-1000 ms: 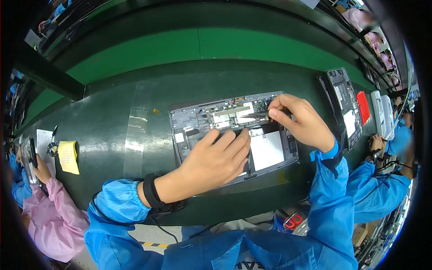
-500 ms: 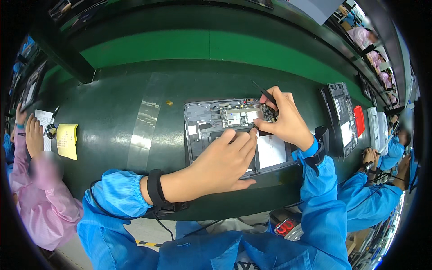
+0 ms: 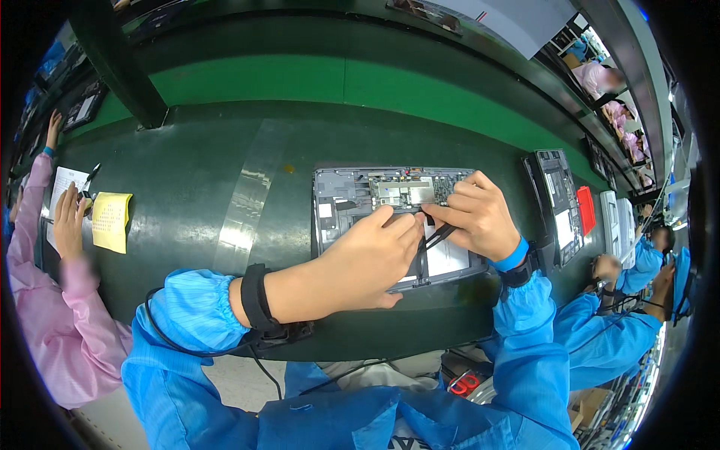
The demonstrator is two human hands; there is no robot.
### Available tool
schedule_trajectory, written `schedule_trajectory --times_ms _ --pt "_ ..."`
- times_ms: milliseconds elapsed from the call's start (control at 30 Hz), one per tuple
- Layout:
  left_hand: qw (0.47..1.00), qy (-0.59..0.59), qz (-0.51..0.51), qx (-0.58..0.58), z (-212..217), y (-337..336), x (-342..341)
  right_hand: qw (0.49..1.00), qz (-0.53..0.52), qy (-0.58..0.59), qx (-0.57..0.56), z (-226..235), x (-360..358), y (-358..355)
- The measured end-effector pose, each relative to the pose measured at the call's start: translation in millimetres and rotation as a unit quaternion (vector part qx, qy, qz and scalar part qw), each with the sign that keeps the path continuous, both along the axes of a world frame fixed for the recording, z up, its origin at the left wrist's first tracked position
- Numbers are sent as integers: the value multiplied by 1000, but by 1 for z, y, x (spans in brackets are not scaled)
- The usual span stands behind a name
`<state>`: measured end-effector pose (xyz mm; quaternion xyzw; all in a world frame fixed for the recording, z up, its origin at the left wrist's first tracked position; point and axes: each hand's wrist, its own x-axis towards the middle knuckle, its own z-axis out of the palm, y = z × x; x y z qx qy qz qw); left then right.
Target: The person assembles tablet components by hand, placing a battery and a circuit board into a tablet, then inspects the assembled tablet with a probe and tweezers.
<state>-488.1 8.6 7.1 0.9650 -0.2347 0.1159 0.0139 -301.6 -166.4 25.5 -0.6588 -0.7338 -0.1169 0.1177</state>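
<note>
An opened laptop base (image 3: pixel 326 196) lies on the green bench in front of me, with its circuit board (image 3: pixel 405 192) exposed along the far side. My left hand (image 3: pixel 367 251) reaches over the middle of the base. Its fingers are bent and pressed together at the board's near edge; whatever they grip is hidden. Just to its right, my right hand (image 3: pixel 480 217) is closed around black tweezers (image 3: pixel 441 235). The tweezers slant down and left over the base, close to my left fingertips. A pale rectangular panel (image 3: pixel 448 256) shows beneath my right hand.
Another opened laptop base (image 3: pixel 559 206) stands at the right beside a red tray (image 3: pixel 586 211). To the left lie a yellow note sheet (image 3: pixel 112 223), a white paper (image 3: pixel 66 187) and a pen (image 3: pixel 93 175). A co-worker's hand (image 3: pixel 69 225) rests there. Clear tape (image 3: pixel 244 214) crosses the bench.
My right hand has turned, and the tweezers that pointed away from me now point down and left over the base. My left hand stays at the board's near edge.
</note>
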Motion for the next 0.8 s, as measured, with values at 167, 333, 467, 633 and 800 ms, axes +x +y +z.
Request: schedule_trajectory --times_ms 167,333,467,633,800 --pt "1000 -3 -2 -8 0 0 -2 999 -1 -43 1 -4 -5 -6" --pt "1000 16 -11 11 3 0 -5 999 -22 -7 27 -6 -10 -6" --pt "999 31 -26 -9 5 14 -1 997 -50 -6 57 5 -25 -13" --pt "997 65 -29 -21 13 29 8 994 -100 47 -17 2 -100 -61" --pt "998 -29 -6 46 13 1 -9 982 -161 83 -62 -28 -111 -107"
